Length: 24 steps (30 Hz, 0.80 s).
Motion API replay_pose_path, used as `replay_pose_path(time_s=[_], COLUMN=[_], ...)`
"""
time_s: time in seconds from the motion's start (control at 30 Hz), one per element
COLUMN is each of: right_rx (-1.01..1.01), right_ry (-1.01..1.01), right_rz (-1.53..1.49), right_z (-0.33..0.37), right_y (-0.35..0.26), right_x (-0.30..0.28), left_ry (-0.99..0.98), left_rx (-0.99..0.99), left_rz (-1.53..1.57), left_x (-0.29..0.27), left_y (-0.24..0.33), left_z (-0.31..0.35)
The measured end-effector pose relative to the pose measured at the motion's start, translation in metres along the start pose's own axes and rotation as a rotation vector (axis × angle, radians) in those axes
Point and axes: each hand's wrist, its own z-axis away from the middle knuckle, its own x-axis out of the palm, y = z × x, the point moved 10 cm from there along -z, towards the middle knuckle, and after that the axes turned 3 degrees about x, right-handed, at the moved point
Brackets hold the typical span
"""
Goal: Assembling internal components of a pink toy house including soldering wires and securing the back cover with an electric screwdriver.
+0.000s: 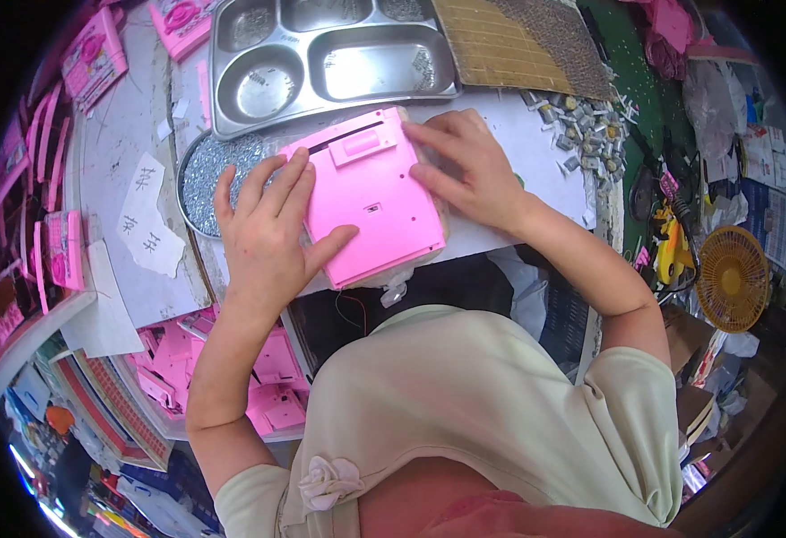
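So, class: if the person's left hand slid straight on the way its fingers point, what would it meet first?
The left hand points up and slightly right, fingers on the pink plastic case. Past the case's top edge, the steel compartment tray likely comes first, though depth is unclear.

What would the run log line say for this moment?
left hand: pressing pink case | right hand: flat on case's top edge | nearby: steel tray, dish of screws

Matt pink plastic casing (371, 197) (smooth)
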Motion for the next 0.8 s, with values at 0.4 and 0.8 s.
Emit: replay_pose_path(time_s=[0.4,0.8], right_rx=[0.59,0.649], right_ry=[-0.428,-0.646], right_rz=[-0.63,-0.482], right_z=[-0.018,-0.036], right_y=[0.063,0.052], right_x=[0.04,0.042], left_ry=[-0.135,-0.07], left_rx=[-0.035,0.015], left_rz=[-0.034,0.016], left_x=[0.014,0.012], left_y=[0.003,0.005], left_z=[0.003,0.0])
